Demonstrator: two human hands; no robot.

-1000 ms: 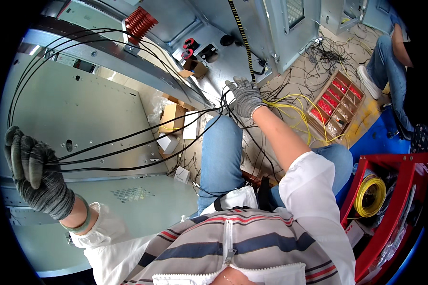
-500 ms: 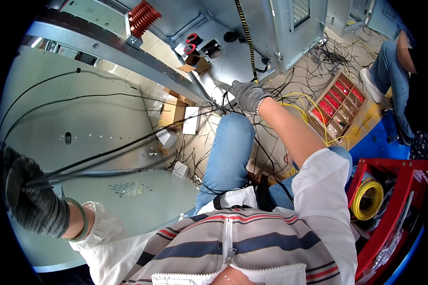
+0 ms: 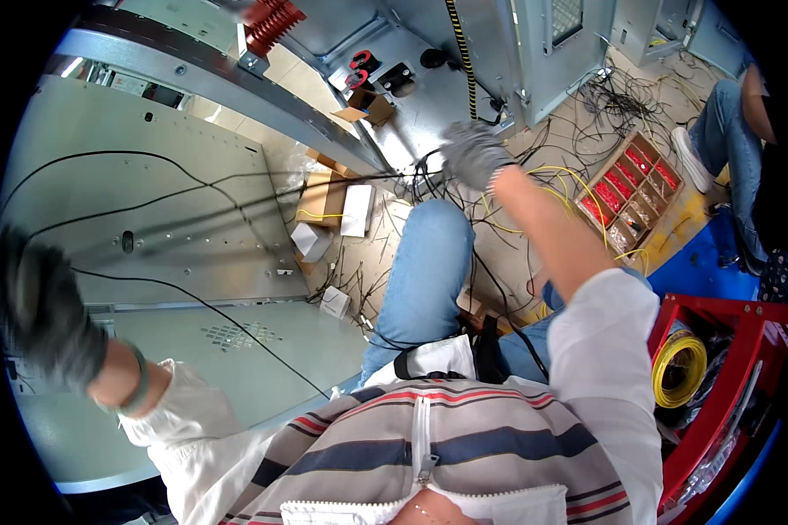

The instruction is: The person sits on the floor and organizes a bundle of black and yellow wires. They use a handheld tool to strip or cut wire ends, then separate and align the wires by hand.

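Several long black cables [image 3: 171, 186] stretch across the grey cabinet panel [image 3: 79, 197] on the left. They run into my left hand [image 3: 44, 311], gloved in grey and blurred by motion, which is closed on them. At the upper middle, my right hand [image 3: 477, 156] in a grey knitted glove is closed at the other end of the cables, where they gather into a dark bundle [image 3: 424, 169]. Its fingertips are partly smeared. One loose black cable [image 3: 193, 293] curves from near my left hand down toward my lap.
A wooden compartment box [image 3: 630, 192] with red and clear small parts lies on the floor at the right. Beside me stands a red rack [image 3: 718, 420] with a yellow wire coil [image 3: 679, 369]. Cartons [image 3: 322, 201] lie by the cabinet frame. Another person's leg [image 3: 727, 149] is at the far right.
My left hand has risen slightly, and the cables have spread apart, some bowing upward and one dropping toward my lap. My right hand has shifted a little up and right.
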